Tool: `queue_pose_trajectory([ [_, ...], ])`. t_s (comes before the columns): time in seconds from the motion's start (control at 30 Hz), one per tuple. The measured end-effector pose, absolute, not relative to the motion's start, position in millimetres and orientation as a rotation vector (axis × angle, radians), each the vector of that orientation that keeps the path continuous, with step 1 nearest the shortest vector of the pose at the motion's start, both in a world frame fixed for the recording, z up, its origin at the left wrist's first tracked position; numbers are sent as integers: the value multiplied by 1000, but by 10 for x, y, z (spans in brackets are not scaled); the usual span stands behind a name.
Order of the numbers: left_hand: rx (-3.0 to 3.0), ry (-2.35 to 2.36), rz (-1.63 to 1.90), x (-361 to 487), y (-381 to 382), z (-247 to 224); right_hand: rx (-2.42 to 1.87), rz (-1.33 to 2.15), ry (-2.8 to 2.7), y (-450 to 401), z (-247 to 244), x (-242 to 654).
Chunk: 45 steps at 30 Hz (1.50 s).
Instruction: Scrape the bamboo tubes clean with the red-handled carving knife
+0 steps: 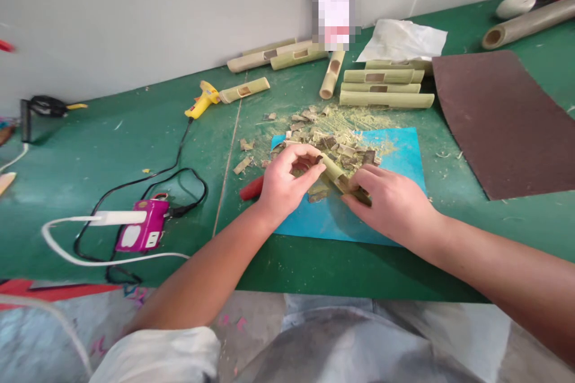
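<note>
A short bamboo tube (333,169) with a notch cut in its side slants between my two hands, above a blue sheet (395,224). My right hand (390,200) is closed around its near end. At the far end, the thumb and fingers of my left hand (290,182) pinch together; a small dark bit shows at these fingertips, too small to name. Bamboo chips and shavings (344,146) are heaped just beyond the tube. Partly hidden by my left hand, a red handle-like object (252,188) lies at the sheet's left edge.
Notched bamboo tubes (386,99) are stacked behind the chips, others (299,57) along the wall. To the left lie a yellow glue gun (203,100) and a purple power adapter (142,226) with cables. A brown sheet (507,125) covers the right; a thick tube (530,25) lies behind.
</note>
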<state>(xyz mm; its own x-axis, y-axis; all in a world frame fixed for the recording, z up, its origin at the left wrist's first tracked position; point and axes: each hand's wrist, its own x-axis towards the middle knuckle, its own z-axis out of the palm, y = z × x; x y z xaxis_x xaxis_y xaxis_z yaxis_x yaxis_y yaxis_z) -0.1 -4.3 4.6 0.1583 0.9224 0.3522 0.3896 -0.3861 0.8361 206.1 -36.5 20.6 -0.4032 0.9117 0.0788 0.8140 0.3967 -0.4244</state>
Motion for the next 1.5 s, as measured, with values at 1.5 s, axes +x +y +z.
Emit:
queue_pose_trajectory([
  [1.5, 2000, 1372, 1041, -37, 0, -62, -1523, 474, -2369, -379, 219, 2060],
])
